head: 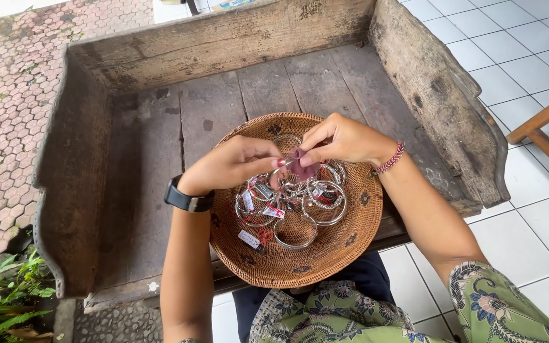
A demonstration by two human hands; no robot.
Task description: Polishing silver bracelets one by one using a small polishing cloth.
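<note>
Right now your two hands meet above the middle of the woven basket (351, 244), and between them sits a small purplish-pink cloth (302, 166). Your right hand (344, 140) pinches the cloth with thumb and fingertips closed on it, and your left hand (233, 164) curls its fingers in from the other side. A thin silver bangle (285, 162) shows between your hands, pressed against the cloth; whether your left fingers actually grip it you cannot tell from this view.

Just below your hands, the shallow round basket holds a loose heap of silver bangles (295, 232), several overlapping, some with small white tags (249, 239) on red strings. One bangle lies nearest you, slightly apart from the tangle.

You wear a black watch (187, 198) on your left wrist and a red braided bracelet (391, 157) on your right. The basket rests on the front edge of a weathered wooden bench (147, 140) with raised sides and back. White floor tiles (528, 70) lie to your right, brick paving (7, 95) to your left.
</note>
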